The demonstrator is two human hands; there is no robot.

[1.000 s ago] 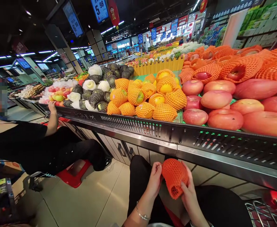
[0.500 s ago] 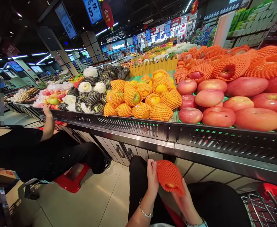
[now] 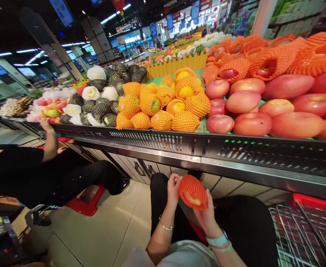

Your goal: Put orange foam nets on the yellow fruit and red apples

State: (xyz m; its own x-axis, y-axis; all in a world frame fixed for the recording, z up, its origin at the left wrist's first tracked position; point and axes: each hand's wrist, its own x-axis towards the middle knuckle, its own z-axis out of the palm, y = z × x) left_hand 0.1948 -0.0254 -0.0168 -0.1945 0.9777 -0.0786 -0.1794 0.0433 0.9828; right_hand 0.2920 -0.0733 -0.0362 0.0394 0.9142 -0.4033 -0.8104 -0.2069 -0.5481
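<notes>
Co-worker's hand [image 3: 46,125]: at the black display rim [image 3: 163,139], far left; its grip cannot be told.
Red stool [image 3: 88,205]: on the floor at left, beneath the co-worker's dark-clothed leg.
Dark-netted fruit [image 3: 101,108]: left portion of the display, mixed with white-netted pieces.
Yellow-orange-netted fruit [image 3: 186,121]: stacked at the middle of the display, behind the rim.
Left hand [image 3: 173,187]: fingers drawn together, pinching the orange-red net [image 3: 189,181] at its upper left; silver bracelet [image 3: 166,225] on the wrist.
Held fruit [image 3: 194,199]: inside the net, between both hands, above the person's lap and near the cabinet front; a yellowish patch shows.
Right hand [image 3: 207,216]: grasping the netted fruit from its lower right; light-blue band [image 3: 218,240] on the wrist.
Bare apples [image 3: 252,124]: right, directly behind the rim; netted apples [image 3: 267,67] piled farther back.
Wire cart [image 3: 302,231]: near right, red part [image 3: 314,201] on top.
</notes>
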